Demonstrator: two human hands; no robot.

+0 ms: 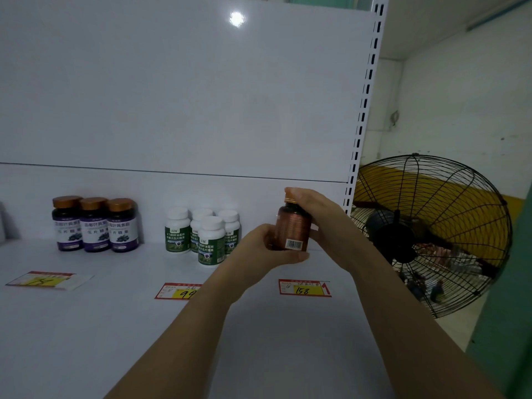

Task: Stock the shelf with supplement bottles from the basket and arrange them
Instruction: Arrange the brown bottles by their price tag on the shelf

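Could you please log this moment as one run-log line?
left hand grips brown bottle base | right hand on its top | shelf: three purple bottles, four white bottles

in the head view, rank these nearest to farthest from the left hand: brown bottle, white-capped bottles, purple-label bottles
1. brown bottle: held in the left hand itself, on its right side.
2. white-capped bottles: just left of that hand, standing on the shelf.
3. purple-label bottles: far left on the same shelf.
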